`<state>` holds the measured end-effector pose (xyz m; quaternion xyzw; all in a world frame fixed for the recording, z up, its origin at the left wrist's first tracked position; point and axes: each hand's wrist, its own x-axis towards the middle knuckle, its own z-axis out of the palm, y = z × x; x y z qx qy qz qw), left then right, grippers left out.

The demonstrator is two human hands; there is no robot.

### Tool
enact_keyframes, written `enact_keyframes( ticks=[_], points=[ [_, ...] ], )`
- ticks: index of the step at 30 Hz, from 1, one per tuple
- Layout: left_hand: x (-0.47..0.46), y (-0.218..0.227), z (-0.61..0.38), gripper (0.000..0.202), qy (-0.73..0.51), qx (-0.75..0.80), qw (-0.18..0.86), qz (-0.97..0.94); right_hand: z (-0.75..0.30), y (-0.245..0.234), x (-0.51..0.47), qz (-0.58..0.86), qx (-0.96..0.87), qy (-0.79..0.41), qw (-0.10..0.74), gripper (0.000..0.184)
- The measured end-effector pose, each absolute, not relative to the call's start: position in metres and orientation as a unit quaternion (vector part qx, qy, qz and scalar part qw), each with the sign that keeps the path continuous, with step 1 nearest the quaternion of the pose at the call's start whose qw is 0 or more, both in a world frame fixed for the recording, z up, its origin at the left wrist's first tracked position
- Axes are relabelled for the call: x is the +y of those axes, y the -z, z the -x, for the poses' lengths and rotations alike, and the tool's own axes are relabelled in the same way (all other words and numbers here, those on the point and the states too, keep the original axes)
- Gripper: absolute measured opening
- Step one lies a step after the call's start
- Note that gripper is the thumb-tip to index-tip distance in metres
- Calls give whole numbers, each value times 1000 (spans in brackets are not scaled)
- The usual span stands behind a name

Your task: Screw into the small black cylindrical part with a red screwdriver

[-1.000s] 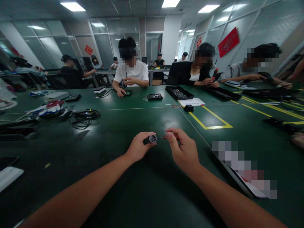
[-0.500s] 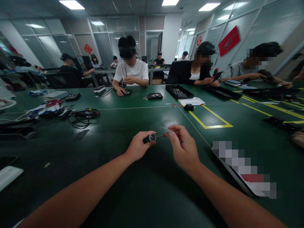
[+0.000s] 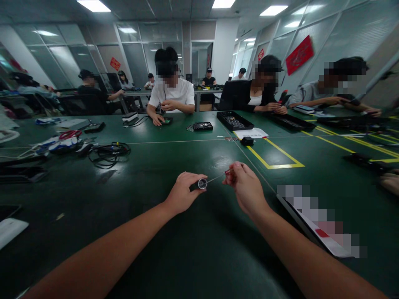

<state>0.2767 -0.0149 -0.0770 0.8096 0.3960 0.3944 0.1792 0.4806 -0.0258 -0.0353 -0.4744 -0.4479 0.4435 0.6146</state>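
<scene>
My left hand is closed round a small dark cylinder with a silver end, held just above the green table. A thin metal pin with a red tip runs from that silver end up to my right hand. The right hand's fingers pinch the red tip. Both hands sit close together at the middle of the view.
A flat card or sheet lies to the right of my right arm. Tangled black cables and tools lie at the left. Black trays and a small black box sit further off. Several people work at the far side.
My right hand has drawn the red-tipped pin further out of the cylinder, up and to the right. The left hand has tilted the cylinder slightly.
</scene>
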Motion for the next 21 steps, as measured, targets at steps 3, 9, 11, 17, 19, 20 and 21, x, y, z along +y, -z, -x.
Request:
enact_keyframes(
  ticks=[3, 9, 11, 17, 19, 20, 21],
  points=[
    [-14, 77, -277, 33, -395, 403, 185, -805, -476, 35, -33, 483, -511, -359, 614, 28],
    [-14, 78, -277, 36, -408, 410, 189, -794, -473, 40, -46, 489, -597, -243, 588, 24],
    [-14, 77, -278, 36, -406, 411, 190, -794, -474, 40, -46, 487, -604, -230, 587, 23],
    [-14, 79, -276, 36, -407, 407, 191, -795, -475, 38, -47, 487, -629, -204, 570, 22],
    [-13, 79, -276, 37, -409, 405, 191, -796, -475, 38, -48, 485, -637, -202, 564, 22],
    [-13, 79, -276, 37, -409, 405, 191, -795, -475, 38, -48, 485, -640, -201, 562, 21],
    [-13, 79, -276, 36, -409, 406, 191, -795, -475, 38, -48, 485, -641, -201, 559, 21]
  ],
)
